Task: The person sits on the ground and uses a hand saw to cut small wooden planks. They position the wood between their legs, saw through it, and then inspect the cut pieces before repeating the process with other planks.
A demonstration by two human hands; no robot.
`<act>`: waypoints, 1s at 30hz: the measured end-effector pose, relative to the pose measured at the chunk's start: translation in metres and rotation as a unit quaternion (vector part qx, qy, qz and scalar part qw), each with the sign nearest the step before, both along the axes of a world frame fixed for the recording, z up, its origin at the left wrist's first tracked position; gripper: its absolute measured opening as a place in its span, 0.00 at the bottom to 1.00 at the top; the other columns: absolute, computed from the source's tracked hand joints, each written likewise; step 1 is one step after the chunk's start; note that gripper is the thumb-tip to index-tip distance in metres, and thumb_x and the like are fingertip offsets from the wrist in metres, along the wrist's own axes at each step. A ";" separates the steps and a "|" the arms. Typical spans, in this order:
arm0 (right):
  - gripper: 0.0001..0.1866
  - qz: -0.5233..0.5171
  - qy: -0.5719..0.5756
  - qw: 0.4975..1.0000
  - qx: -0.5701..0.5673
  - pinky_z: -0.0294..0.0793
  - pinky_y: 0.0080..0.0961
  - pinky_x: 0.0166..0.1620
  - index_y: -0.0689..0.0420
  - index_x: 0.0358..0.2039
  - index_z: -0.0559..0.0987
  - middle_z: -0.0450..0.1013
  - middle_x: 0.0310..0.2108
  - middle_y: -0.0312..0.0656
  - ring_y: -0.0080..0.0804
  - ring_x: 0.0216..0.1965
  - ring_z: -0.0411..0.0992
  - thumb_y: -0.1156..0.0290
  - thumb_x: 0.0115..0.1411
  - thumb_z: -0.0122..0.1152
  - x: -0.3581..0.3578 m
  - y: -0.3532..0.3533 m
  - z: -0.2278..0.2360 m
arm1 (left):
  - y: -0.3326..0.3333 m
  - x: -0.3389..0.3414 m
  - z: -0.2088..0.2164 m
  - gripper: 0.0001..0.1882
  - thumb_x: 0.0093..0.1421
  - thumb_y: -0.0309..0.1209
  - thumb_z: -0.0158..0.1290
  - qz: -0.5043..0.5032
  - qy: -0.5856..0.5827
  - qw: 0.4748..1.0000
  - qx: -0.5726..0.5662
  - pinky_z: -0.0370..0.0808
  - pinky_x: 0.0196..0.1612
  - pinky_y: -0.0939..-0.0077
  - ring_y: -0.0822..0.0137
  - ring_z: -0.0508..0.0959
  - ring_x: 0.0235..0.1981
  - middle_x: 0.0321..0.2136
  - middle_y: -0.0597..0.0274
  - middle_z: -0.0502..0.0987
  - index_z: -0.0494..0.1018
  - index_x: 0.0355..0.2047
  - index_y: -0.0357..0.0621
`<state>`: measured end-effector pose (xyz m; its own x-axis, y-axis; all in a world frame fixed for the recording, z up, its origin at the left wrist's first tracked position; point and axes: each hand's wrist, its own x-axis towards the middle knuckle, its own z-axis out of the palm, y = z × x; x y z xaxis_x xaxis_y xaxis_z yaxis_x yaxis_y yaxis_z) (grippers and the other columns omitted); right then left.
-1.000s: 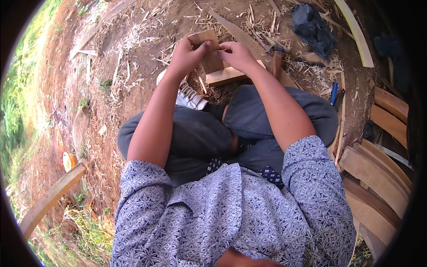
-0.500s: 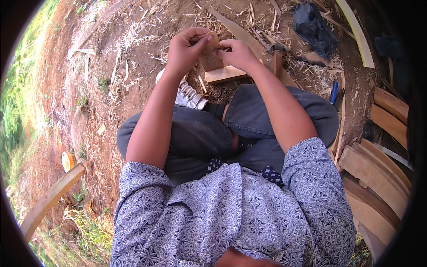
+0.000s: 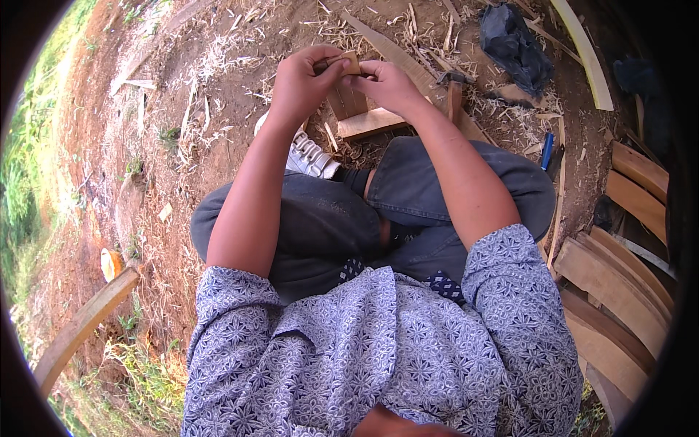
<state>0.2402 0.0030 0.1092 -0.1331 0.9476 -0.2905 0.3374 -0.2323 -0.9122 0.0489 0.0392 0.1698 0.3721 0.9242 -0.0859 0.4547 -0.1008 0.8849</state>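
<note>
My left hand (image 3: 309, 80) is closed around the upper part of a flat wooden piece (image 3: 348, 103), its thumb pressed against the near face. On the same piece, from the right, my right hand (image 3: 387, 86) is closed with its fingertips pinching close to the left thumb. A thin line runs down the wood's face, and its lit top end shows above the thumbs. The lower end comes down beside a pale wooden block (image 3: 371, 122) on the ground. Whether anything small sits between the fingertips is hidden.
A hammer (image 3: 454, 98) rests right of my hands, near a long plank (image 3: 393, 54). Farther right are a black plastic bag (image 3: 513, 51) and a blue-handled tool (image 3: 547, 151). Curved wooden pieces (image 3: 608, 273) are stacked at right. A beam (image 3: 87, 328) lies left; shavings litter the soil.
My right hand has shifted slightly left, and its thumb now lies nearer the left thumb across the wooden piece. My left hand keeps its hold almost unmoved.
</note>
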 end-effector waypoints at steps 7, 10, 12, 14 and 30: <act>0.19 -0.172 0.098 0.970 0.138 0.78 0.25 0.41 0.58 0.47 0.85 0.82 0.34 0.36 0.25 0.35 0.79 0.55 0.65 0.68 0.018 0.017 -0.002 | 0.019 -0.008 -0.012 0.36 0.72 0.56 0.47 0.082 -0.135 0.987 0.016 0.68 0.66 0.59 0.54 0.72 0.64 0.64 0.44 0.71 0.66 0.66 0.39; 0.27 -0.279 0.238 0.925 0.102 0.79 0.25 0.44 0.61 0.52 0.82 0.82 0.43 0.40 0.27 0.40 0.79 0.49 0.65 0.66 0.027 0.019 0.032 | 0.018 -0.014 -0.013 0.47 0.72 0.66 0.22 0.134 -0.141 0.979 -0.058 0.57 0.73 0.52 0.42 0.61 0.71 0.70 0.37 0.59 0.54 0.72 0.36; 0.18 -0.324 0.322 0.884 0.101 0.84 0.33 0.47 0.58 0.48 0.80 0.78 0.42 0.37 0.32 0.42 0.79 0.60 0.65 0.69 0.042 0.024 0.040 | 0.017 -0.010 -0.014 0.50 0.70 0.69 0.21 0.129 -0.154 0.971 -0.133 0.58 0.73 0.50 0.40 0.59 0.71 0.71 0.32 0.54 0.46 0.75 0.38; 0.20 -0.370 0.375 0.844 0.098 0.85 0.35 0.47 0.58 0.51 0.78 0.77 0.44 0.39 0.36 0.43 0.79 0.60 0.65 0.70 0.049 0.025 0.046 | 0.007 -0.004 -0.015 0.52 0.69 0.71 0.23 0.121 -0.168 0.958 -0.197 0.58 0.72 0.49 0.39 0.59 0.71 0.71 0.30 0.53 0.43 0.75 0.37; 0.41 -0.106 0.054 0.992 -0.031 0.76 0.32 0.54 0.57 0.63 0.72 0.75 0.55 0.45 0.29 0.55 0.73 0.33 0.66 0.54 0.020 0.018 0.039 | 0.004 0.001 -0.008 0.27 0.71 0.55 0.50 0.171 -0.304 0.919 -0.186 0.81 0.33 0.70 0.67 0.81 0.28 0.32 0.59 0.77 0.69 0.49 0.40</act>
